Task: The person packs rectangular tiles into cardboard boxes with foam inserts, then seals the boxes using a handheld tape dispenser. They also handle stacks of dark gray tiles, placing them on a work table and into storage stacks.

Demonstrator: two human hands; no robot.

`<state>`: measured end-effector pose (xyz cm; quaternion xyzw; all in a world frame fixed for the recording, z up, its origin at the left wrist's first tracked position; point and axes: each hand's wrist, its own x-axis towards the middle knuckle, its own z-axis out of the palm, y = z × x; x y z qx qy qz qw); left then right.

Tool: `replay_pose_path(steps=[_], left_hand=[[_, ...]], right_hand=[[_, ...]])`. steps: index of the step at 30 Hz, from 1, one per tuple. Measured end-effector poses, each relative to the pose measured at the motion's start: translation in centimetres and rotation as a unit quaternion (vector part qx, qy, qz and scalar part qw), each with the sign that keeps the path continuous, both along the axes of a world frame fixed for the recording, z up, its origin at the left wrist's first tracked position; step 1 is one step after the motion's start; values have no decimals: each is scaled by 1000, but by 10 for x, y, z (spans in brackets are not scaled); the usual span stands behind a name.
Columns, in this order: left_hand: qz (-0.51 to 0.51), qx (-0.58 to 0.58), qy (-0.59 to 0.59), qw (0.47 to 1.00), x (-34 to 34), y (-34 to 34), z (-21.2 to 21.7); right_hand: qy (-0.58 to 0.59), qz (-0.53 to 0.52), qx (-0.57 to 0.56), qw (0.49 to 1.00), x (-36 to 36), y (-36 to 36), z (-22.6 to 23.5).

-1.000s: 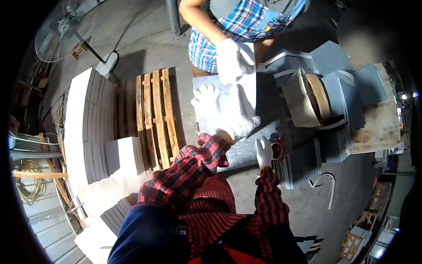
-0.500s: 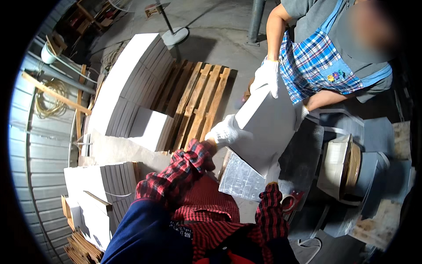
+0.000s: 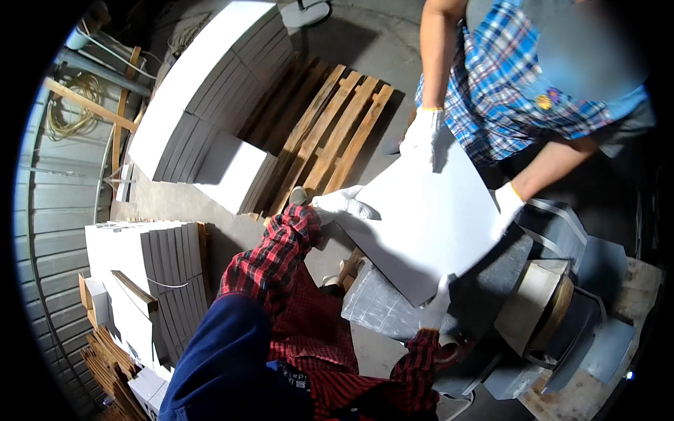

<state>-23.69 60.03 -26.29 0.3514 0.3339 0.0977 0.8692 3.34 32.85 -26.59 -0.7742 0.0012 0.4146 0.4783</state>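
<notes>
A large flat white panel (image 3: pixel 421 217) is held between me and a person in a blue plaid apron (image 3: pixel 502 81). My left hand (image 3: pixel 344 203), in a white glove, grips its left corner, thumb lying over the top face. At the near corner my right hand (image 3: pixel 437 303), also gloved, has its thumb on top; its other fingers are hidden underneath. The person's gloved hands hold the far edge (image 3: pixel 423 140) and the right corner (image 3: pixel 507 207). Below the panel is a grey, plastic-wrapped block (image 3: pixel 386 300), partly covered.
A wooden pallet (image 3: pixel 344 126) carries stacked white slabs (image 3: pixel 203 105) at the far left. Another white stack (image 3: pixel 151 281) stands near left, beside brown cardboard sheets (image 3: pixel 105 365). To the right are grey wrapped pieces (image 3: pixel 604 281) and a roll of tape (image 3: pixel 449 347).
The panel has turned from steeply tilted to nearly flat, its broad face now brightly lit. My left hand has shifted left, my right hand slightly nearer. The view has moved too.
</notes>
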Motion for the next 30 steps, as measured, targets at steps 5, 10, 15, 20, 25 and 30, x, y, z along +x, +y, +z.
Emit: replay_pose_path(steps=[5, 10, 15, 20, 25, 30], left_hand=[[-19, -10, -48, 999, -39, 15, -53], [-13, -31, -96, 995, -51, 29, -76], [18, 41, -50, 998, -68, 10, -67], [106, 52, -96, 988, -104, -23, -62], [125, 34, 58, 990, -170, -49, 21], [134, 11, 71, 988, -217, -40, 16]], right_hand=[[20, 44, 68, 996, -24, 17, -12], [48, 3, 28, 998, -27, 39, -29], [19, 85, 32, 996, -52, 60, -12], [96, 86, 90, 988, -92, 49, 22], [150, 73, 92, 982, -119, 21, 39], [142, 49, 82, 985, -163, 26, 29]])
